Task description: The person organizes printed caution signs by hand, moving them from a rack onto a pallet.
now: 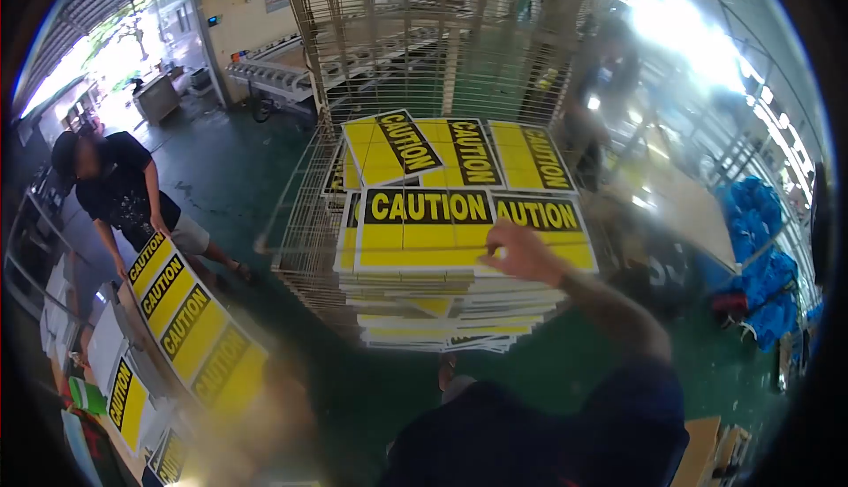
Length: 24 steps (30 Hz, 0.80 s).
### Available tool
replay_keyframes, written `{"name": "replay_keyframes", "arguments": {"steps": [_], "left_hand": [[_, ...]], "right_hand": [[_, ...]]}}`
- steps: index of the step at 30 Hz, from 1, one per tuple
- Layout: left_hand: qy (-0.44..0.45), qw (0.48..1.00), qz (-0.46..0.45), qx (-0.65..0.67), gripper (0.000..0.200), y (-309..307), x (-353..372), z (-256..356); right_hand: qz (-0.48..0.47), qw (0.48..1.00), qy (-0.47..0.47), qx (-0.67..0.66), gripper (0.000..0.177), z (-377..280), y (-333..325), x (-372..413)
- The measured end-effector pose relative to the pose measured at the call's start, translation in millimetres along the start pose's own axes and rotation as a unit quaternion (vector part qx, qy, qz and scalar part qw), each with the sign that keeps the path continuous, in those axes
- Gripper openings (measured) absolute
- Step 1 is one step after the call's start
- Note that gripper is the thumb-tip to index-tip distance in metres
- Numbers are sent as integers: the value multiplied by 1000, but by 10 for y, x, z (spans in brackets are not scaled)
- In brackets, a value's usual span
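My right hand [517, 253] is over the front row of yellow and black CAUTION signs [415, 244], on top of a tall stack. Thumb and forefinger curl together near the line between two signs; what they pinch, if anything, is too small to tell. Behind that row lie more signs, their lettering turned sideways, with a tilted one [375, 151] at the back left. I cannot make out my left hand; a tan blur covers the lower left.
Wire mesh [380, 72] rises behind the stack. At left a co-worker [119, 182] holds the far end of a row of CAUTION signs [184, 324] by a cluttered table. Blue bundles [764, 284] and a board [689, 209] are at right.
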<state>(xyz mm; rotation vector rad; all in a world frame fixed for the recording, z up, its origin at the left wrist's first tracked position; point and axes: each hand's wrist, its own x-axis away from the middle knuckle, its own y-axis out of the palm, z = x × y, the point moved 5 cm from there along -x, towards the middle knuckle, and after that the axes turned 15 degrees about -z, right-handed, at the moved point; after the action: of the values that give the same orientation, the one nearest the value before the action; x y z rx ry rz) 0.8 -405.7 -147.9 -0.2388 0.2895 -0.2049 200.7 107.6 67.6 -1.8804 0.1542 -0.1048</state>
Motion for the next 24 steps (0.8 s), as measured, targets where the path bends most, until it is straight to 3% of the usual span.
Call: {"name": "replay_keyframes", "arguments": {"steps": [2, 3, 5, 7, 8, 9, 10, 11, 13, 16, 18, 21, 22, 24], "left_hand": [[46, 988, -111, -92, 27, 946, -690, 994], [38, 977, -192, -79, 29, 1351, -953, 1418], [113, 945, -243, -189, 54, 2150, -1493, 1511], [80, 901, -251, -345, 79, 2708, -1808, 1692], [65, 885, -272, -373, 91, 2927, -1895, 1558], [46, 871, -281, -401, 102, 3085, -2012, 1320], [16, 905, -294, -307, 110, 3163, -2083, 1116], [77, 923, -249, -283, 115, 3174, -2065, 1033], [87, 935, -213, -271, 112, 3091, -2069, 787], [-97, 941, -301, -116, 104, 2850, -2198, 930], [-77, 950, -276, -121, 87, 2789, -2245, 986], [-103, 960, -246, -85, 70, 2728, -2195, 1136], [-85, 966, -234, -63, 70, 2714, -2150, 1168], [-166, 947, -275, -7, 65, 2674, -2084, 1371]], "right_hand": [[49, 998, -26, 6, 21, -75, -1070, -186], [154, 982, -102, 46, 18, -57, -1616, -319], [272, 928, -100, 235, 19, 144, -2505, -784], [366, 851, -99, 362, 29, 399, -3209, -1362], [433, 792, -114, 415, 32, 520, -3437, -1590], [446, 778, -50, 440, 39, 612, -3580, -1730], [462, 761, 8, 455, 48, 770, -3683, -1930], [478, 751, -42, 453, 56, 1049, -3715, -2147], [501, 724, -139, 453, 76, 1671, -3779, -2599], [411, 752, 21, 515, 78, 2163, -3670, -2819], [366, 766, 78, 523, 78, 2359, -3662, -2851], [409, 799, -19, 440, 72, 2255, -3532, -2516], [446, 811, -105, 363, 68, 2221, -3335, -2434], [349, 918, -71, 176, 63, 2057, -2640, -2278]]}}
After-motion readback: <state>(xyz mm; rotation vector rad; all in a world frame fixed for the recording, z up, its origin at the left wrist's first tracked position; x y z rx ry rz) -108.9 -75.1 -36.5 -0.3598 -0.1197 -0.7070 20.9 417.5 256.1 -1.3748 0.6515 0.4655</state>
